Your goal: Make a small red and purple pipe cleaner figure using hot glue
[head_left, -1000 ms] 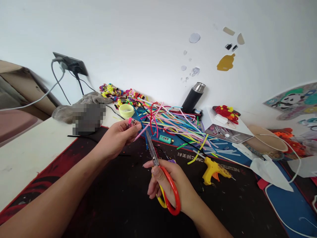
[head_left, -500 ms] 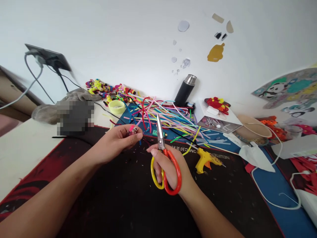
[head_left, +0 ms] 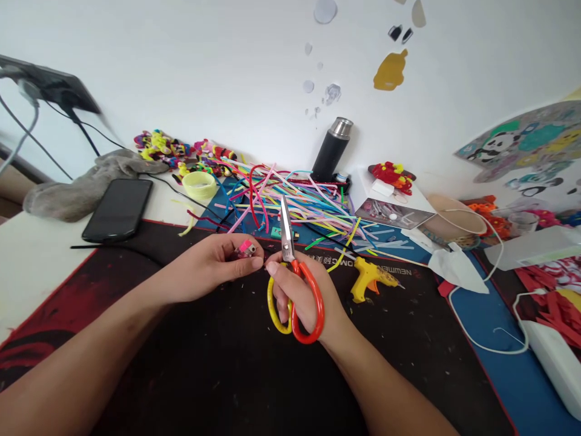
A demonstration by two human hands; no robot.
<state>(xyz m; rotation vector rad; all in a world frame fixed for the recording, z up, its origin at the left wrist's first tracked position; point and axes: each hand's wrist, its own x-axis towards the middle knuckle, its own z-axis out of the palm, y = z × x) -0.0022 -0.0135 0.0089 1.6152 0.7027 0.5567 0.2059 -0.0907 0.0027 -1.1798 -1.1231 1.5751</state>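
My left hand pinches a small pink craft piece between thumb and fingers, over the dark mat. Part of the piece is hidden by the fingers. Just to its right, my right hand is closed round scissors with one red and one yellow handle loop. The blades are together and point up and away, towards the pile of coloured pipe cleaners. The fingertips of the two hands are close to each other.
A yellow glue gun lies right of my right hand. Behind stand a black thermos and a white box. At the left are a phone, a grey cloth and a yellow-green bowl. A white cable runs at the right.
The view has shifted, so most things sit further left and higher. Both hands keep their holds, and my right hand with the scissors has come slightly nearer my left hand.
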